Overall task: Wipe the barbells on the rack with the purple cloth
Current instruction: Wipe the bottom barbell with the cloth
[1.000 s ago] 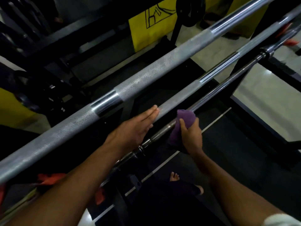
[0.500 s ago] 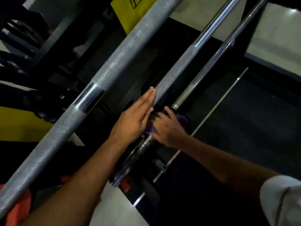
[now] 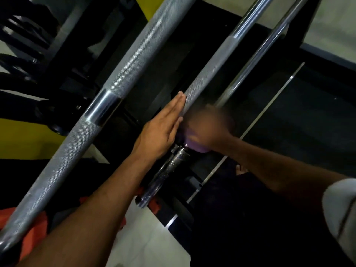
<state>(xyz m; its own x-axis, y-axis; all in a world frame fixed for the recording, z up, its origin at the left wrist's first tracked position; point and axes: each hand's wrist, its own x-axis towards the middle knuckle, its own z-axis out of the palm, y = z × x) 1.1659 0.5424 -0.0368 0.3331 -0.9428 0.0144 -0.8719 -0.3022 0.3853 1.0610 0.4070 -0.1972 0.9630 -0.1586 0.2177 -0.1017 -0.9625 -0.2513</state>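
Purple cloth (image 3: pixel 194 142) shows only as a small bunched patch under the blurred right hand (image 3: pixel 209 128), which seems to be clutching it against the lowest barbell (image 3: pixel 256 53) just above that bar's sleeve (image 3: pixel 165 174); the blur leaves the fingers' exact grip unclear. The left hand (image 3: pixel 159 132) lies flat with straight fingers pressed along the knurled shaft of the middle barbell (image 3: pixel 210 68), holding nothing.

The barbells are grey steel, cross-hatched with knurling broken by smooth, shiny bands. The nearest barbell (image 3: pixel 107 105) is the thickest in view and carries one polished ring partway along. The sleeve of the lowest bar is scuffed and speckled.

Beneath them are the black rack frame (image 3: pixel 300 22), dark floor matting (image 3: pixel 289 132) crossed by a thin pale line, and lighter floor tiles (image 3: pixel 146 243) at the bottom. A yellow panel (image 3: pixel 25 137) sits at the left, and something orange (image 3: pixel 34 234) lies under the near bar's lower end.

All three bars run parallel, long axes slanting from lower left to upper right, with the lowest bar's sleeve end pointing down-left towards the person.
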